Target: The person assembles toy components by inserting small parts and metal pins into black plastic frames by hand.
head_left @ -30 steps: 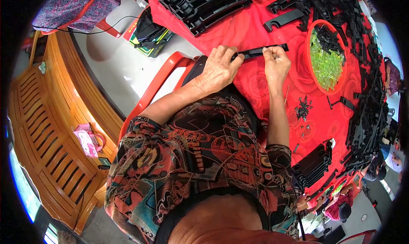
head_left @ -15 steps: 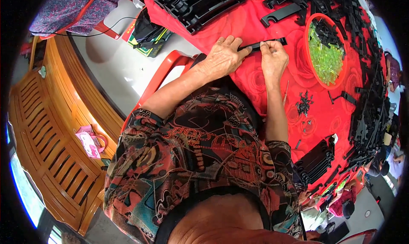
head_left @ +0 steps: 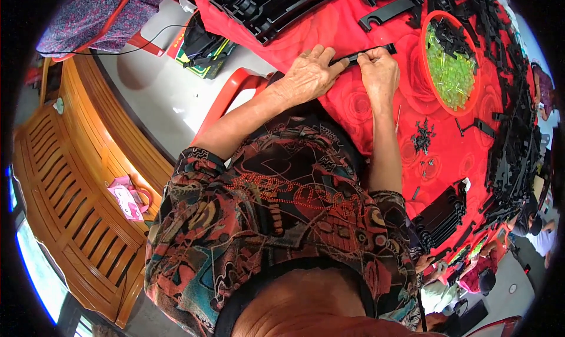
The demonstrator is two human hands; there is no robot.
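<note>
A long black plastic part (head_left: pixel 385 47) lies across the near edge of the red-covered table, between my two hands. My left hand (head_left: pixel 313 72) grips its left end, with the thumb and fingers closed on it. My right hand (head_left: pixel 378 69) pinches near the middle of the same part, fingertips pressed together on its upper side. Whether a smaller piece sits under those fingertips, I cannot make out. To the right stands an orange-rimmed bowl (head_left: pixel 425 60) with many small yellow-green clear pieces (head_left: pixel 450 81) and black pieces in it. A small heap of tiny black pieces (head_left: pixel 422 138) lies nearer.
Rows of black plastic parts (head_left: pixel 253 10) stand at the far left of the table. A large pile of black parts (head_left: pixel 512 143) runs along the right. A red chair (head_left: pixel 229 96) and a wooden bench (head_left: pixel 76 202) are at left. Other people (head_left: pixel 485 272) sit at lower right.
My hands keep hold of the black part in almost the same place. My right fingers have curled over it slightly. The whole view has shifted a little.
</note>
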